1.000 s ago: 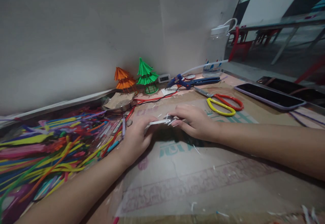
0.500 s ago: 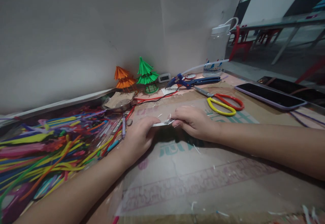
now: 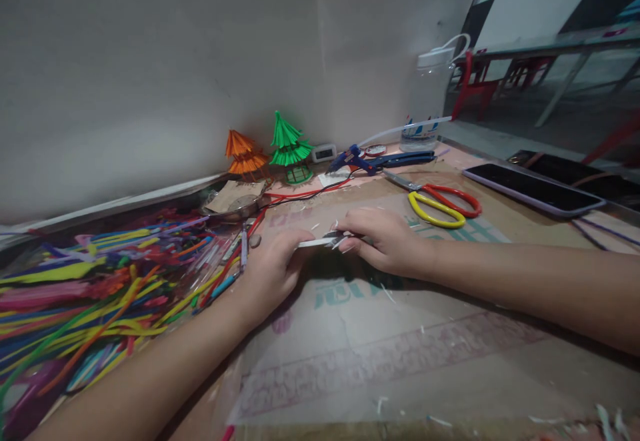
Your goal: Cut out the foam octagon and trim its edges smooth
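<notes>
Above the printed plastic sheet [image 3: 350,354], a thin white strip [image 3: 313,243] spans the gap between both hands. My left hand [image 3: 275,261] is closed, pinching the strip's left end between thumb and fingers. At the strip's right end my right hand [image 3: 377,241] is closed around a small dark tool [image 3: 334,234], whose tip touches the strip; most of it is hidden by the fingers. Little white shavings cling around the tip.
Colourful craft stems [image 3: 100,294] pile up at the left. Behind stand orange [image 3: 245,154] and green [image 3: 290,151] tree models. Scissors [image 3: 435,207], a glue gun [image 3: 353,159], a bottle [image 3: 427,101] and a phone [image 3: 533,187] lie or stand at the back and right.
The dark tool shows more between the fingers, and more white shavings stick up near its tip. Both hands have stayed almost in place.
</notes>
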`<move>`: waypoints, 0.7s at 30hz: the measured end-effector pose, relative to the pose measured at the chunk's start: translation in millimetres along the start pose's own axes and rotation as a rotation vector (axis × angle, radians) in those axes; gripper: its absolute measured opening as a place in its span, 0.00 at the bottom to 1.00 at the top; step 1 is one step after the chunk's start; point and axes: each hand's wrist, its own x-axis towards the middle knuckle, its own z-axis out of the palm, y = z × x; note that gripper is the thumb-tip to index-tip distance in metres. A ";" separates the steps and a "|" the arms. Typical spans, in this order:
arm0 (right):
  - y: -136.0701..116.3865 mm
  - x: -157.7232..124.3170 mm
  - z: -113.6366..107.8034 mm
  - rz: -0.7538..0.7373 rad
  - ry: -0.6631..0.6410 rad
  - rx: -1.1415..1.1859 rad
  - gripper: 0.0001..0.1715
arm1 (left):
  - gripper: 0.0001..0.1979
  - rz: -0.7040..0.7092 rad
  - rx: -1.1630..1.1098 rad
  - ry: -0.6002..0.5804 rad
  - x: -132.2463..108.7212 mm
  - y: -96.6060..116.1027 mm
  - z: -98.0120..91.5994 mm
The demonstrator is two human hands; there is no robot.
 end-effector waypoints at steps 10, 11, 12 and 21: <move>3.0 -0.3 0.2 -0.016 -0.004 0.007 0.19 | 0.09 -0.001 -0.001 -0.002 0.5 0.6 -0.2; 3.2 -0.1 0.2 -0.020 -0.001 0.010 0.19 | 0.09 0.000 -0.003 -0.005 0.4 0.6 -0.1; 3.3 0.0 0.2 -0.024 0.001 0.013 0.19 | 0.09 0.003 -0.005 -0.006 0.5 0.6 0.0; 8.1 -1.3 4.8 0.118 0.123 0.084 0.16 | 0.11 -0.032 0.010 0.015 -0.4 -0.8 0.3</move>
